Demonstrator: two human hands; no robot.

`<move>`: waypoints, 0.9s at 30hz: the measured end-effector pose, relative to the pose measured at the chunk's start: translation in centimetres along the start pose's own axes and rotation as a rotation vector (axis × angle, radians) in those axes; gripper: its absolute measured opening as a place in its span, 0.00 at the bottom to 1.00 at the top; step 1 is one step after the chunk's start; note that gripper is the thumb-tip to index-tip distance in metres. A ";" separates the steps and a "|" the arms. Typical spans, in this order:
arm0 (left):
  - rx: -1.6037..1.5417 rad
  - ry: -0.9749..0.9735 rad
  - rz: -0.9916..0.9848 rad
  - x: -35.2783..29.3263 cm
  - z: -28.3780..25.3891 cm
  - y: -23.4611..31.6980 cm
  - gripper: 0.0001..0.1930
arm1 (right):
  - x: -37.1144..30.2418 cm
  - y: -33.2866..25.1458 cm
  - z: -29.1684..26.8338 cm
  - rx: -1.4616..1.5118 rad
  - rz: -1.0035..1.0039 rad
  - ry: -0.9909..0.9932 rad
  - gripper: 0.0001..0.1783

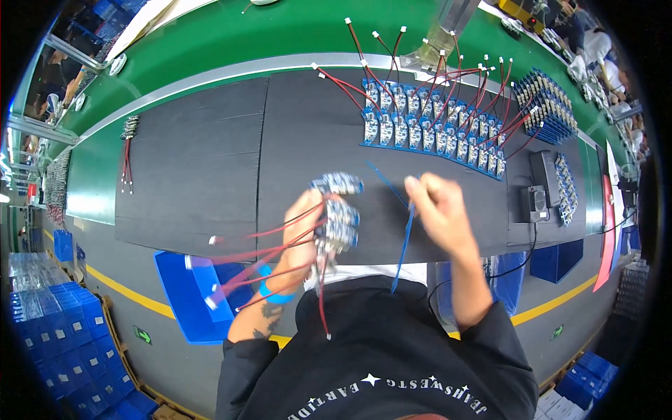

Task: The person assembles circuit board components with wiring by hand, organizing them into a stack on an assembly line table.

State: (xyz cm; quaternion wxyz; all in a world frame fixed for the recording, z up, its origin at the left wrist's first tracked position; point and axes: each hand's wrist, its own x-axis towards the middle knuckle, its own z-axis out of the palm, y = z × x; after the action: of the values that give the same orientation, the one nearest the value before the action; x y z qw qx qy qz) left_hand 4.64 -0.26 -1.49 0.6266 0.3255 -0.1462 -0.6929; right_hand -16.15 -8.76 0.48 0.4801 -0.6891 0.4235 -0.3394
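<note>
Circuit boards (341,225) with trailing wires (323,313) were gripped in the left hand (301,215).
At their three o'clock, the right hand (441,212) pinched thin blue strips (404,248); more wired boards (428,138) lay toward one o'clock.

Stacked blue crates (63,318) near yellow line (129,292)
</note>
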 end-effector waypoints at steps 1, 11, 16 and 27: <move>0.189 0.089 0.124 1.0 0.2 0.5 0.14 | 1.1 0.0 -1.4 -0.301 -0.011 -0.038 0.21; 1.442 0.187 0.896 9.6 -2.6 3.4 0.08 | 2.9 0.5 -1.3 -0.742 -0.107 -0.136 0.18; 1.423 0.040 0.883 9.8 -2.6 4.0 0.07 | 3.6 -0.5 -0.5 -0.366 -0.239 -0.046 0.08; 1.277 -0.272 0.906 8.2 -2.8 3.9 0.09 | 7.0 -2.4 3.1 -0.149 -0.276 -0.363 0.24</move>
State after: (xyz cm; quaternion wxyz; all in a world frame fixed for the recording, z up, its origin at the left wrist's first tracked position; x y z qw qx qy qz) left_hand 9.42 -8.22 -3.36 0.5162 0.4431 -0.7088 -0.1865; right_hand -9.96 -13.56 2.25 0.4454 -0.8236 0.2561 -0.2403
